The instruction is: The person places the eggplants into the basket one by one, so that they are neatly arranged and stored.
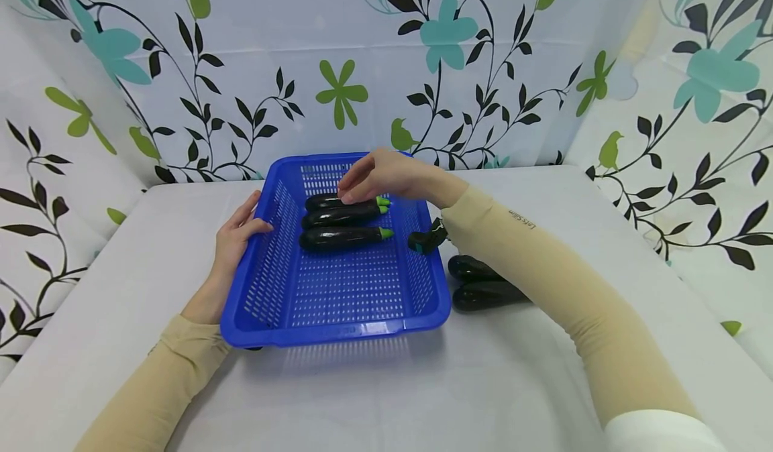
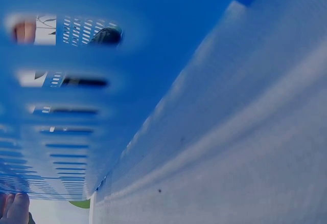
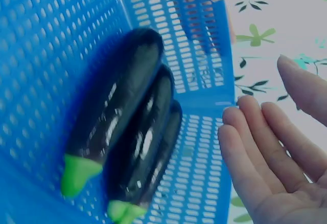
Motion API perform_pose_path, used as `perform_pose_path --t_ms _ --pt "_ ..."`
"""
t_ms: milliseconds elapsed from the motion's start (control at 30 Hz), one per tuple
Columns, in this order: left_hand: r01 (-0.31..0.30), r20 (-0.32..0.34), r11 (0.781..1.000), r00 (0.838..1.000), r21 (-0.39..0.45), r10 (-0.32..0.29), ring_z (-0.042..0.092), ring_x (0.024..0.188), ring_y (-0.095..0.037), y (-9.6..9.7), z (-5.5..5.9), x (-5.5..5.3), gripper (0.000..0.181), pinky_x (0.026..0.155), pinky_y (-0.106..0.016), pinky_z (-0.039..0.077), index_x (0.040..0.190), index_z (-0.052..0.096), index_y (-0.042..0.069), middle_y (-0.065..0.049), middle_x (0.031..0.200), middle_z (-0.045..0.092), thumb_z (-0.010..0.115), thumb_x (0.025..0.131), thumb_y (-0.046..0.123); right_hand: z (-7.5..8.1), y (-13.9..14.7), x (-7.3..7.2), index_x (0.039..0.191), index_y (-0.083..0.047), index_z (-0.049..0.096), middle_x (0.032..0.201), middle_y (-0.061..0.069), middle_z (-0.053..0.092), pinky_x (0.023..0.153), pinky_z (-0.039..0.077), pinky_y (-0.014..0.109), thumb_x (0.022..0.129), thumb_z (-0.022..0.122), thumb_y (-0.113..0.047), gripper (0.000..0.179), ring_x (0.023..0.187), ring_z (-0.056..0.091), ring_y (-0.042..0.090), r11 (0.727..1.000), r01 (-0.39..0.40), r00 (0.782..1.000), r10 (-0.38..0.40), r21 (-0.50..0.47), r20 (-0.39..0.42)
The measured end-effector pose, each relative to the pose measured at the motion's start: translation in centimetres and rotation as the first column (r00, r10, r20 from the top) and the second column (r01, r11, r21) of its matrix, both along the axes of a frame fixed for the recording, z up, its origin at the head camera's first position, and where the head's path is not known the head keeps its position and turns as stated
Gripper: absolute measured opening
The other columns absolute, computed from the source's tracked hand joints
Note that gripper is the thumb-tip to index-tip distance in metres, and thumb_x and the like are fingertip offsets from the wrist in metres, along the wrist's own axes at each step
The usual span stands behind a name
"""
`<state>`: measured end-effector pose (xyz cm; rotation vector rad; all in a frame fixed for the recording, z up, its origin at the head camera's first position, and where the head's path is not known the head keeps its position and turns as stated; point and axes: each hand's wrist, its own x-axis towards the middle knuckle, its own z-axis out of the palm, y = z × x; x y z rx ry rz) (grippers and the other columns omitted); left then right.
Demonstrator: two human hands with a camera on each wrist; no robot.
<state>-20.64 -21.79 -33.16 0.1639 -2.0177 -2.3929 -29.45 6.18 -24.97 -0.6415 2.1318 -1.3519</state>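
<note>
"Closest to the left wrist's view sits the basket [image 1: 338,336]. What's inside?"

"Three eggplants [image 1: 344,238], side by side toward its far end."

"And the hands?"

"Left hand [image 1: 232,247] grips the basket's left rim. Right hand [image 1: 389,172] hovers above the far end of the basket, thumb apart from the fingers, holding nothing."

"Any more outside?"

"Two more eggplants [image 1: 489,296], on the table [image 1: 374,398] just right of the basket."

"How far along?"

"Partway, I'd judge: three in, at least two outside."
</note>
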Motion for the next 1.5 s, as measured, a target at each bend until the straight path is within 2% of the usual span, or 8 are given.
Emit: perform_pose_path --t_ms 133,233,367,500,733,1100,1300,1500 --pt "-0.001 0.0 1.0 1.0 -0.004 0.001 0.036 0.147 -0.021 0.0 0.0 0.0 0.068 0.091 -0.012 0.048 0.156 0.036 0.025 -0.006 0.162 0.032 0.054 0.095 0.0 0.7 1.4 -0.1 0.115 -0.003 0.071 0.114 0.011 0.072 0.103 0.05 0.041 0.087 0.077 -0.012 0.031 0.107 0.067 0.023 1.0 0.013 1.0 -0.013 -0.012 -0.012" --pt "0.005 0.001 1.0 1.0 0.001 -0.005 0.034 0.148 -0.022 0.0 0.1 0.0 0.069 0.1 -0.017 0.046 0.156 0.035 0.025 -0.006 0.162 0.032 0.053 0.095 0.0 1.1 2.6 -0.2 0.117 -0.002 0.071 0.117 0.012 0.071 0.101 0.052 0.038 0.088 0.076 -0.011 0.031 0.112 0.067 0.025 0.999 0.024 1.0 -0.025 -0.034 -0.011" --pt "0.004 0.004 1.0 1.0 -0.014 -0.004 0.032 0.149 -0.022 -0.1 0.1 0.0 0.069 0.115 -0.026 0.035 0.156 0.035 0.026 -0.005 0.163 0.031 0.054 0.095 0.002 1.4 4.3 -0.2 0.118 -0.002 0.07 0.122 0.013 0.068 0.1 0.052 0.035 0.09 0.074 -0.01 0.03 0.115 0.065 0.024 0.997 0.047 0.999 -0.047 -0.062 -0.007" --pt "0.007 0.005 1.0 1.0 -0.02 -0.007 0.03 0.15 -0.024 -0.1 0.0 0.0 0.068 0.119 -0.033 0.028 0.156 0.034 0.027 -0.004 0.163 0.03 0.053 0.096 0.003 1.4 6.0 -0.1 0.121 -0.001 0.068 0.124 0.013 0.067 0.104 0.049 0.036 0.091 0.072 -0.011 0.032 0.116 0.064 0.023 0.994 0.081 0.997 -0.081 -0.079 0.005" --pt "0.009 0.009 1.0 1.0 0.008 -0.009 0.032 0.149 -0.022 -0.1 0.1 0.0 0.069 0.114 -0.025 0.035 0.156 0.035 0.027 -0.003 0.163 0.031 0.054 0.095 0.001 1.1 9.5 0.2 0.125 0.001 0.065 0.125 0.016 0.066 0.107 0.047 0.04 0.09 0.073 -0.009 0.038 0.117 0.065 0.028 0.981 0.162 0.987 -0.159 -0.11 0.037" --pt "0.002 0.013 1.0 1.0 0.009 -0.002 0.033 0.149 -0.022 0.0 0.1 0.0 0.069 0.112 -0.022 0.038 0.156 0.036 0.027 -0.003 0.162 0.032 0.055 0.095 0.001 -1.2 14.3 1.3 0.128 0.002 0.063 0.128 0.017 0.067 0.108 0.046 0.038 0.087 0.077 -0.009 0.044 0.117 0.066 0.025 0.965 0.248 0.966 -0.24 -0.087 0.097" --pt "0.005 0.012 1.0 1.0 -0.005 -0.005 0.032 0.149 -0.023 -0.1 0.2 0.1 0.069 0.115 -0.027 0.034 0.156 0.036 0.028 -0.003 0.162 0.031 0.055 0.095 0.001 -3.1 16.4 1.8 0.128 0.002 0.063 0.124 0.012 0.07 0.109 0.045 0.038 0.086 0.077 -0.009 0.046 0.117 0.066 0.024 0.967 0.252 0.964 -0.247 -0.036 0.101" --pt "0.013 0.011 1.0 1.0 -0.018 -0.013 0.032 0.149 -0.024 -0.2 0.1 0.0 0.069 0.113 -0.025 0.037 0.156 0.035 0.029 -0.004 0.162 0.031 0.055 0.095 0.003 -5.3 18.3 1.9 0.133 0.006 0.057 0.131 0.019 0.065 0.103 0.049 0.032 0.088 0.075 -0.009 0.051 0.115 0.067 0.02 0.979 0.206 0.972 -0.205 0.0 0.115"
